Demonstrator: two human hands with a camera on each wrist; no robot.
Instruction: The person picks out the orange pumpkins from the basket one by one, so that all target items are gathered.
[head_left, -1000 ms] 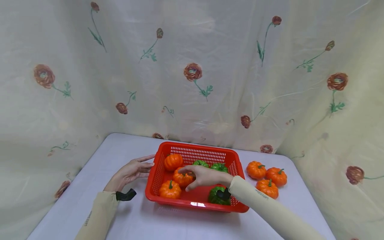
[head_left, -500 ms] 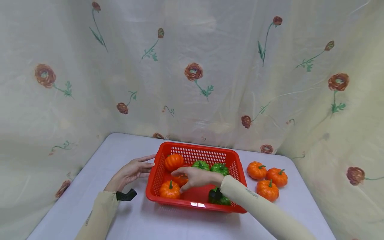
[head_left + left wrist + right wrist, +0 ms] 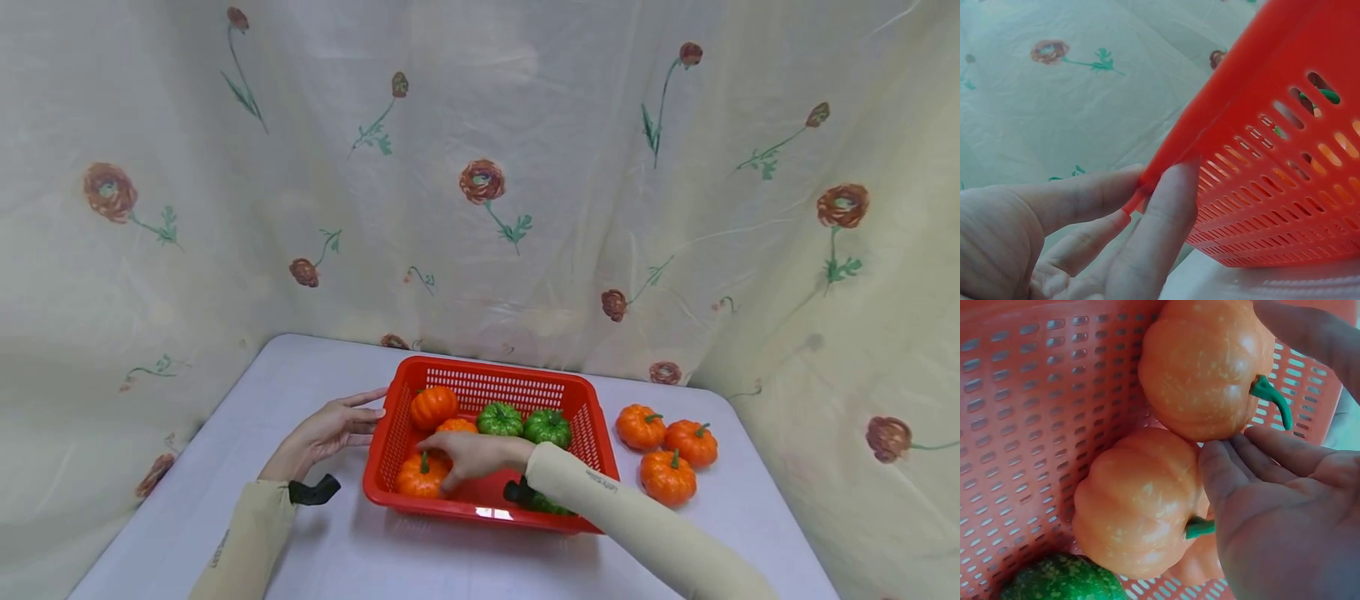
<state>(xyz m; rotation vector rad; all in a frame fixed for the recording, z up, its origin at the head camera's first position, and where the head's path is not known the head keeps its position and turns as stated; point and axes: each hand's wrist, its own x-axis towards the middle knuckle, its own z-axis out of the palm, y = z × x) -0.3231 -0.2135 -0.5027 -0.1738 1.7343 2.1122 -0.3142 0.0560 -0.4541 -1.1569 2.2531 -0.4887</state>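
Observation:
A red basket [image 3: 495, 367] stands on the table with orange and green pumpkins inside. My left hand [image 3: 330, 429] pinches its left rim, thumb and fingers meeting at the edge in the left wrist view. Inside the basket, my right hand [image 3: 472, 457] grips the near-left orange pumpkin [image 3: 420, 477], its fingers on the far side and its thumb on the near side. In the right wrist view this orange pumpkin [image 3: 1204, 369] shows a curved green stem between thumb and fingers. Another orange pumpkin [image 3: 433, 407] sits in the far-left corner, and an orange pumpkin [image 3: 456, 425] lies partly hidden behind my right hand.
Two green pumpkins, one a green pumpkin [image 3: 500, 419] near the back wall, sit farther right in the basket; another is mostly under my right sleeve. Three orange pumpkins, including an orange pumpkin [image 3: 667, 477], rest on the white table [image 3: 450, 567] right of the basket. A floral curtain [image 3: 480, 275] hangs behind.
My right hand has moved left and nearer, from over the middle orange pumpkin to the near-left one. More of the green pumpkins at the back shows. The left hand stays at the rim.

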